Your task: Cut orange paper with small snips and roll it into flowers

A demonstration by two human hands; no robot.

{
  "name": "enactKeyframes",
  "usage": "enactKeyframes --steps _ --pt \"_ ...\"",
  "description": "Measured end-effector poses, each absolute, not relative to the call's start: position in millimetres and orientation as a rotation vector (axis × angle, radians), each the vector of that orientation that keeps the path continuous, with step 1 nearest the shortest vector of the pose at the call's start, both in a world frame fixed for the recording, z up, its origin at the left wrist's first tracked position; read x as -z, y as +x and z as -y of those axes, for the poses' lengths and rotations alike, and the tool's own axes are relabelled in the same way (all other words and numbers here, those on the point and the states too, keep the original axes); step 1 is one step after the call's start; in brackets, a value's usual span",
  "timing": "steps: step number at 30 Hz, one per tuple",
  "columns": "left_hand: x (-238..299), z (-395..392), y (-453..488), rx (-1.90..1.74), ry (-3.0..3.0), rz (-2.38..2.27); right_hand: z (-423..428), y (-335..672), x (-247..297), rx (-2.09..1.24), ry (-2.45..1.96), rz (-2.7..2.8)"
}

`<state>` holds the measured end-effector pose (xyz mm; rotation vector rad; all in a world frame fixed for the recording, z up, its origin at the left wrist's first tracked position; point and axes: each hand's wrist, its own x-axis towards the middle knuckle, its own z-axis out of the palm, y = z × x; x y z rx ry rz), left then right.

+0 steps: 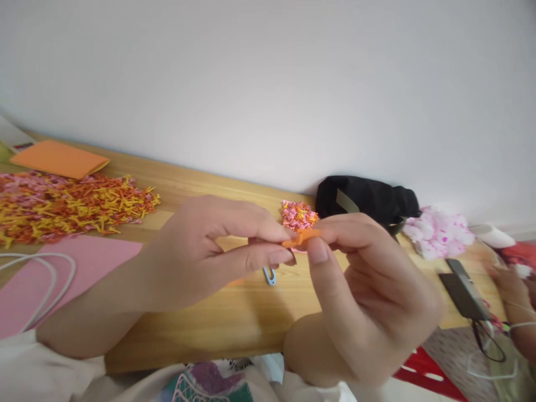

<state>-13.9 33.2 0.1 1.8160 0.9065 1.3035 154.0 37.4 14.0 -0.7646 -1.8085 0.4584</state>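
Observation:
A small folded strip of orange paper (pixel 301 238) is pinched between my hands above the wooden table (pixel 201 329). My left hand (pixel 218 245) is closed on its left end with thumb and forefinger. The right end is gripped by the thumb and fingers of my right hand (pixel 368 285). Behind the strip lies a small heap of pink, orange and yellow folded paper pieces (pixel 298 214), partly hidden by my fingers. Below my left fingertips rests the rounded end of a light blue tool (pixel 270 276); the rest of it is covered.
At left are a large pile of folded paper pieces (pixel 104 206), folded orange paper (pixel 58 158), a pink sheet (pixel 109 254) and a white cable (pixel 52 273). A black pouch (pixel 366 195), pink-and-white crumpled material (pixel 439 231), a dark phone-like device (pixel 463 296) and another person's arm (pixel 515 296) are at right.

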Motion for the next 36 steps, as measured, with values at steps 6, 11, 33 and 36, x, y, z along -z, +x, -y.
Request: enactKeyframes --steps 6,11,33,36 --pt "-1.9 -31.9 -11.9 -1.331 1.785 -0.932 -37.6 154.1 -13.8 -0.453 -0.725 1.816" --pt "-3.0 -34.6 -14.5 -1.274 1.771 -0.895 -35.8 154.0 -13.3 -0.429 -0.799 1.796" --pt "-3.0 -38.1 -18.5 -1.274 1.806 -0.839 -33.5 157.1 -12.7 -0.384 -0.903 1.847" --pt "-3.9 -36.8 -18.1 -1.26 1.813 -0.834 -33.8 157.2 -12.1 -0.373 -0.908 1.848"
